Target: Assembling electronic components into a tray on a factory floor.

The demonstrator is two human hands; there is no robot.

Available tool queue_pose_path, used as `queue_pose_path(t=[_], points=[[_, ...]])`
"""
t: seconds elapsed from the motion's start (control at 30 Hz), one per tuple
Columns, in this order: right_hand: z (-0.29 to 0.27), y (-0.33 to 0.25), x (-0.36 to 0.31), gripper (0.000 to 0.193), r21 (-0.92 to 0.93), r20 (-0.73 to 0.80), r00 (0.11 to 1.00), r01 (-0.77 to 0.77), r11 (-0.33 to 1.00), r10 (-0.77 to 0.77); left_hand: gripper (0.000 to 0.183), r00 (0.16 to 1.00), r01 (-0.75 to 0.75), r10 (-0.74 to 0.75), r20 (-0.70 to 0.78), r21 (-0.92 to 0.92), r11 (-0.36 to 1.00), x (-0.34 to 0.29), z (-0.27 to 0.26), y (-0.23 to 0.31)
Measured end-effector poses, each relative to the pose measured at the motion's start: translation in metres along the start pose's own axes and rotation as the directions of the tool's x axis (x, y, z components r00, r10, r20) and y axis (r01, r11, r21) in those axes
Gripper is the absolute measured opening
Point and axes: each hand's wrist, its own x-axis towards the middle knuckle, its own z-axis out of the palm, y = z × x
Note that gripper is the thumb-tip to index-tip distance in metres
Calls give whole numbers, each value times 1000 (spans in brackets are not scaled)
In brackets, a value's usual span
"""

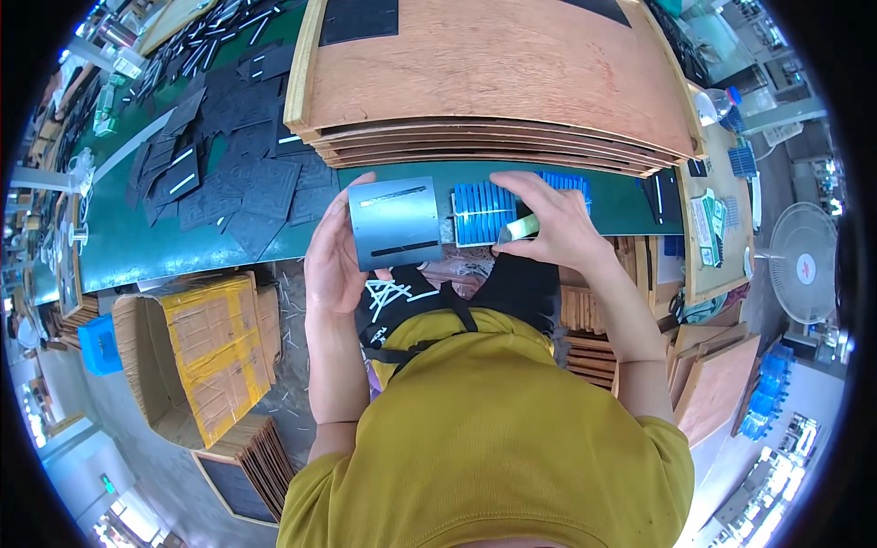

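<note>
My left hand [331, 260] is closed on the left side of a blue-grey panel [395, 217] held up over the table's near edge. Two long slots cross the panel, one near its top and one near its bottom; the lower one looks dark. Between the thumb and fingers of my right hand [565, 226] is a short pale-green cylinder [523, 226] with a dark end, its exact kind unclear. Just behind that cylinder, a row of thin blue pieces [482, 205] stands on the table, partly covered by my right hand.
A stack of wooden trays [502, 78] stands on the green table [119, 242] straight ahead. Loose black sheets [247, 187] lie in a heap to the left. An open cardboard box [215, 352] is at lower left, wooden boards [717, 388] lean at right, near a fan [804, 265].
</note>
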Motion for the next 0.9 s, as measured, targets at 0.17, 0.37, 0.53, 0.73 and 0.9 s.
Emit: queue_pose_path(t=[0.17, 0.37, 0.53, 0.73, 0.9], points=[[-1, -2, 2, 77, -16, -62, 995, 78, 997, -79, 48, 996, -55, 57, -62, 37, 998, 1, -3, 0], [-3, -2, 3, 77, 10, -187, 961, 207, 978, -202, 47, 976, -131, 151, -159, 131, 983, 0, 3, -2], [-11, -29, 5, 74, 29, -385, 868, 353, 935, -315, 47, 1000, -10, 13, -21, 111, 994, 8, 23, -19], [-4, -45, -1, 78, -25, -431, 847, 333, 942, -311, 47, 999, 35, -39, 27, 155, 987, 8, 58, -24], [-6, -44, -6, 78, -23, -457, 852, 275, 961, -255, 49, 995, 50, -62, 82, 144, 988, 11, 58, -24]])
